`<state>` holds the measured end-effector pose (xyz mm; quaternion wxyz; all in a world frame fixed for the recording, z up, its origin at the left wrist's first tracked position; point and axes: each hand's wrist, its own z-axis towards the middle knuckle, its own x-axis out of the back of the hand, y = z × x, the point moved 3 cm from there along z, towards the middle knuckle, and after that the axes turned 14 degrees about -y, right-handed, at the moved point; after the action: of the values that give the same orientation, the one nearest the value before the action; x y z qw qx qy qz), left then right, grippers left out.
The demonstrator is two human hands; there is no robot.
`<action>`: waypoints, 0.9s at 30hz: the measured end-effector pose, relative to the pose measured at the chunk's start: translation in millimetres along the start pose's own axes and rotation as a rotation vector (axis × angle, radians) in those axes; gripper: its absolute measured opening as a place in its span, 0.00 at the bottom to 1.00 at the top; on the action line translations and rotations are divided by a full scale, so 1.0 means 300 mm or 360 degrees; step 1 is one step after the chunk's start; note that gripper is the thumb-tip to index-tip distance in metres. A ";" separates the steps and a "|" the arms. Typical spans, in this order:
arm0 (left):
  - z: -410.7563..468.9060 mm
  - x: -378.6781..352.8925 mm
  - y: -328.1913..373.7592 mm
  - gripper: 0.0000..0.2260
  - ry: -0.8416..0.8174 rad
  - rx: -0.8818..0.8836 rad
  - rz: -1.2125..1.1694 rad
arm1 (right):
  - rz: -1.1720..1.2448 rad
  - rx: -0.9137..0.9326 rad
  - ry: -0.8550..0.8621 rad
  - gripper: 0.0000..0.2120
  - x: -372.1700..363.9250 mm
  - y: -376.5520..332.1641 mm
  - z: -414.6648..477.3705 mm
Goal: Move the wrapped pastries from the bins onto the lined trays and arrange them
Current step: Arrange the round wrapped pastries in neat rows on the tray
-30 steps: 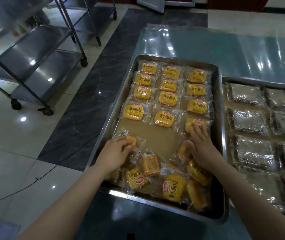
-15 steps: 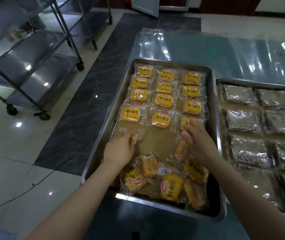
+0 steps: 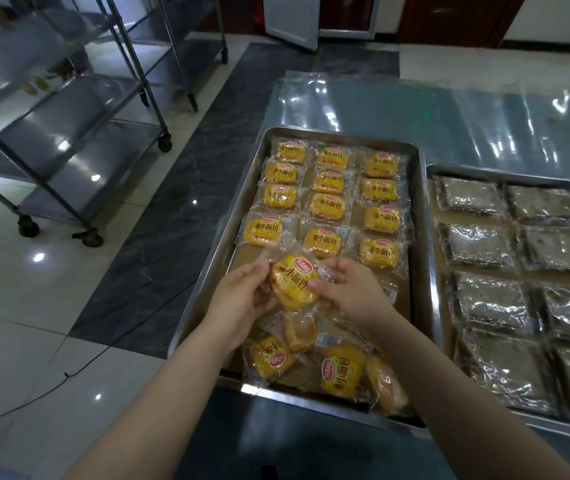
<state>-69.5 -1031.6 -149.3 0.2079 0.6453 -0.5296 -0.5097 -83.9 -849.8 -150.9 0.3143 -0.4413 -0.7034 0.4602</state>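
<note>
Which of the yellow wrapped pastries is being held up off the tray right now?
The pastry pinched between the left hand and right hand, above the tray; the other pastries all lie on it.

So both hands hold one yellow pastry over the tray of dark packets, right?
No. The head view shows the left hand and right hand holding the yellow pastry over the tray of yellow pastries; the tray of dark packets lies beside it.

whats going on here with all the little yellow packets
A person holds one wrapped small bread between the left hand and right hand above the lined steel tray. Its far part has neat rows; a loose pile lies at the near end. The second tray on the right holds clear-wrapped dark pastries.
</note>
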 end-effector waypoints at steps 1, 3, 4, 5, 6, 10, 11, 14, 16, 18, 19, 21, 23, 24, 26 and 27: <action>-0.006 0.016 -0.004 0.12 0.0009 0.0023 -0.0013 | 0.0027 0.0006 0.0046 0.10 0.005 0.002 0.001; -0.018 0.051 -0.013 0.10 0.0025 0.0079 -0.0134 | 0.0107 0.0012 0.0131 0.08 0.013 0.006 0.010; -0.023 0.067 -0.016 0.10 0.0048 0.0112 -0.0192 | 0.0123 0.0004 0.0163 0.07 0.013 0.009 0.017; -0.027 0.086 -0.019 0.11 0.0092 0.0141 -0.0215 | 0.0123 -0.0012 0.0181 0.07 0.009 0.014 0.027; -0.030 0.103 -0.021 0.11 0.0140 0.0158 -0.0206 | 0.0119 -0.0032 0.0184 0.06 0.001 0.020 0.039; -0.034 0.163 -0.005 0.07 0.0348 0.0055 0.0030 | 0.0078 -0.0096 0.0203 0.04 -0.046 0.032 0.124; -0.036 0.186 0.006 0.07 0.0426 0.0018 0.0186 | 0.0045 -0.0111 0.0238 0.04 -0.053 0.033 0.151; -0.048 0.257 0.037 0.08 0.0505 -0.0019 0.0688 | -0.0095 -0.0169 0.0295 0.05 -0.071 0.033 0.234; -0.054 0.291 0.043 0.08 0.0469 -0.0008 0.0928 | -0.0242 -0.0191 0.0281 0.06 -0.088 0.035 0.285; -0.052 0.299 0.039 0.09 0.0415 -0.0023 0.1138 | -0.0369 -0.0195 0.0280 0.07 -0.105 0.038 0.327; -0.047 0.293 0.032 0.10 0.0382 -0.0046 0.1247 | -0.0408 -0.0181 0.0286 0.06 -0.112 0.040 0.345; -0.033 0.272 0.016 0.13 0.0311 -0.0112 0.1532 | -0.0478 -0.0140 0.0290 0.08 -0.126 0.037 0.363; -0.007 0.245 0.008 0.14 0.0207 -0.0190 0.1752 | -0.0509 -0.0125 0.0289 0.16 -0.130 0.034 0.359; 0.008 0.233 0.009 0.14 0.0155 -0.0220 0.1807 | -0.0499 -0.0112 0.0307 0.18 -0.122 0.029 0.347; 0.041 0.206 0.015 0.15 0.0080 -0.0266 0.1849 | -0.0542 -0.0076 0.0361 0.19 -0.082 0.015 0.304; 0.060 0.190 0.017 0.16 0.0048 -0.0284 0.1870 | -0.0609 -0.0060 0.0386 0.15 -0.050 0.008 0.275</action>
<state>-92.4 -1079.6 -177.1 0.5160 0.2313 -0.7502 -0.3426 -146.8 -893.6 -184.9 0.4700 -0.3577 -0.7397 0.3225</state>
